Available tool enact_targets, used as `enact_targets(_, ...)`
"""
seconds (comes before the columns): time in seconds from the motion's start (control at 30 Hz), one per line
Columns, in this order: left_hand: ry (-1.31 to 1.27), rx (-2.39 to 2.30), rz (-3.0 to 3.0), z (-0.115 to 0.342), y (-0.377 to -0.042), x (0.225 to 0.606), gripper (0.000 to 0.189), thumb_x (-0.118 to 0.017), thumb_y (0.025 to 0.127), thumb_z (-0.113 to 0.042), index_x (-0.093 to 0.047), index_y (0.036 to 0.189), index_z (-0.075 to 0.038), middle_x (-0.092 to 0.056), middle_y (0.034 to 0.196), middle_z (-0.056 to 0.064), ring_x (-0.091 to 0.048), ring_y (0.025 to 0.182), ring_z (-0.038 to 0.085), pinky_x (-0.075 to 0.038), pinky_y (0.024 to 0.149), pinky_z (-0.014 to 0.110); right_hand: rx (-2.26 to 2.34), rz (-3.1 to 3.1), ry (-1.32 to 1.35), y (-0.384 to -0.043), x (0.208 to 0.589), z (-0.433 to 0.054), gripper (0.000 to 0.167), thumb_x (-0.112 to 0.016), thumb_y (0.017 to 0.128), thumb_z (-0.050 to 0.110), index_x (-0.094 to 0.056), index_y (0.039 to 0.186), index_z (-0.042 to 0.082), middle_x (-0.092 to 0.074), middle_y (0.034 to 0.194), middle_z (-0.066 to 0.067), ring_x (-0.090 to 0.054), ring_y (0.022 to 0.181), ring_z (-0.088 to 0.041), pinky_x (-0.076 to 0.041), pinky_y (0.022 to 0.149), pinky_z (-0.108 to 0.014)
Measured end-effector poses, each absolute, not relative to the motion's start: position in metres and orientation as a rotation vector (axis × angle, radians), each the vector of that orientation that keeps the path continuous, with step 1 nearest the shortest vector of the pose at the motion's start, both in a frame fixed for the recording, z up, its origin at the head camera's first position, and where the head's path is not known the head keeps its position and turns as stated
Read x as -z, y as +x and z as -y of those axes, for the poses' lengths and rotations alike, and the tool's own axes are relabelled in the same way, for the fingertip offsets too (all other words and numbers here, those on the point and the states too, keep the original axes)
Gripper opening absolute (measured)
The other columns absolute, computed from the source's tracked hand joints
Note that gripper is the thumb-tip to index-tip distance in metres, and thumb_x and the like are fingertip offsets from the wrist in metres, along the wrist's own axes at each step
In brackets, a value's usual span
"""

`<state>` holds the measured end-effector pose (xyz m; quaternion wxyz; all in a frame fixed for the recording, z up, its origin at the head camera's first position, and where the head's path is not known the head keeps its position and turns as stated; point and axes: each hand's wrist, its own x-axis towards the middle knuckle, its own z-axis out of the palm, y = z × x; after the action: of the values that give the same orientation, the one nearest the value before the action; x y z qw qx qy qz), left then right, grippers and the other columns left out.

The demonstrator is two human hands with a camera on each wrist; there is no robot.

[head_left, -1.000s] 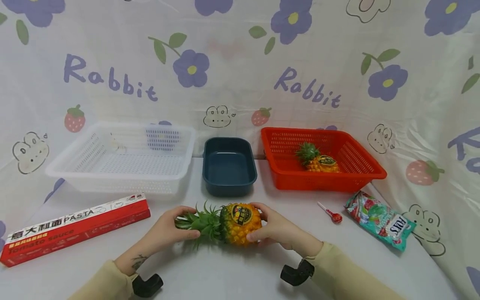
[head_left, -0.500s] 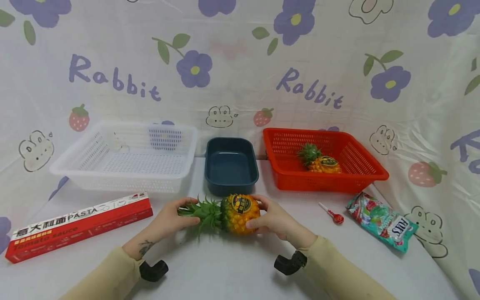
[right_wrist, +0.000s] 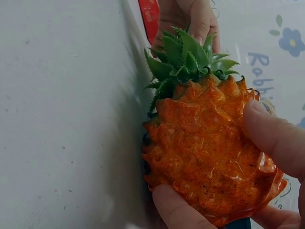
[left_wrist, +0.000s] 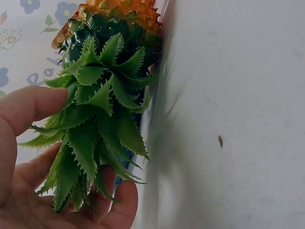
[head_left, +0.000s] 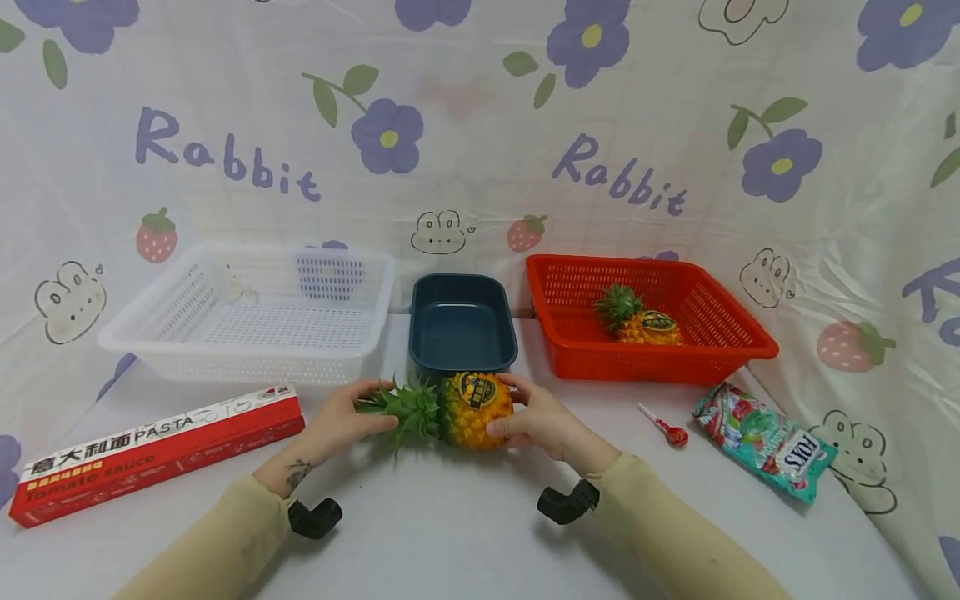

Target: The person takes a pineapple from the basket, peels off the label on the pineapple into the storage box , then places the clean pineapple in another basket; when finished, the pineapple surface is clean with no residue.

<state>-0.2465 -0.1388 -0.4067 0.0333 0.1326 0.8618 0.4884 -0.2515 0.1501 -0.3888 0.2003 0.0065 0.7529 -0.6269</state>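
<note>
In the head view a pineapple (head_left: 475, 417) with an orange body lies sideways between my hands, its green crown (head_left: 411, 410) pointing left and a black-and-gold label on its top. My left hand (head_left: 335, 429) holds the crown, thumb on the near side. In the left wrist view its fingers curl beneath the leaves (left_wrist: 97, 129). My right hand (head_left: 551, 427) grips the rounded end of the body; in the right wrist view the thumb and fingers span the bumpy orange skin (right_wrist: 209, 148). A dark blue tub (head_left: 462, 333) stands directly behind the pineapple, which overlaps its front edge in the head view.
Left of the tub stands a white basket (head_left: 247, 354); on its right, a red basket (head_left: 652, 364) holds another pineapple (head_left: 651, 328). A red pasta box (head_left: 161, 454) lies at left. At right are a lollipop (head_left: 675, 434) and a Fox's candy bag (head_left: 765, 442).
Both hands have carried the pineapple away from me, closer to the dark blue tub. Their holds on the crown and the body look the same. The baskets, box, lollipop and bag stay put.
</note>
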Motion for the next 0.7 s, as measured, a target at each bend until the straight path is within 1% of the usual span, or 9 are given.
enact_targets(0.23, 0.405, -1.492, -2.653, 0.1385, -0.2500, 0.4068, 0.052, -0.072, 0.078, -0.020, -0.054, 0.125, -0.005, -0.054, 0.125, 0.019, -0.051, 0.112, 0.032, -0.045, 0.088, 0.043, 1.774, -2.076, 0.024, -0.2551, 0.3887, -0.1500, 0.081, -0.073, 0.074, -0.002, -0.033, 0.142, 0.018, -0.032, 0.141, -0.018, -0.051, 0.108, -0.032, -0.054, 0.076, -0.042)
enact_targets(0.53, 0.405, -1.502, -2.652, 0.1377, -0.2539, 0.4084, 0.052, -0.072, 0.078, -0.020, -0.055, 0.125, -0.006, -0.056, 0.122, 0.018, -0.052, 0.111, 0.030, -0.045, 0.087, 0.042, 1.794, -2.061, 0.037, -0.2590, 0.3896, -0.1501, 0.080, -0.072, 0.074, -0.003, -0.034, 0.142, 0.018, -0.032, 0.140, -0.017, -0.050, 0.110, -0.033, -0.054, 0.077, -0.042)
enact_targets(0.7, 0.414, -1.515, -2.652, 0.1377, -0.2569, 0.4101, 0.051, -0.072, 0.078, -0.019, -0.056, 0.124, -0.005, -0.056, 0.122, 0.018, -0.052, 0.112, 0.031, -0.044, 0.089, 0.042, 1.793, -2.062, 0.026, -0.2594, 0.3898, -0.1508, 0.080, -0.072, 0.075, -0.002, -0.034, 0.142, 0.018, -0.031, 0.141, -0.018, -0.050, 0.109, -0.032, -0.054, 0.076, -0.042)
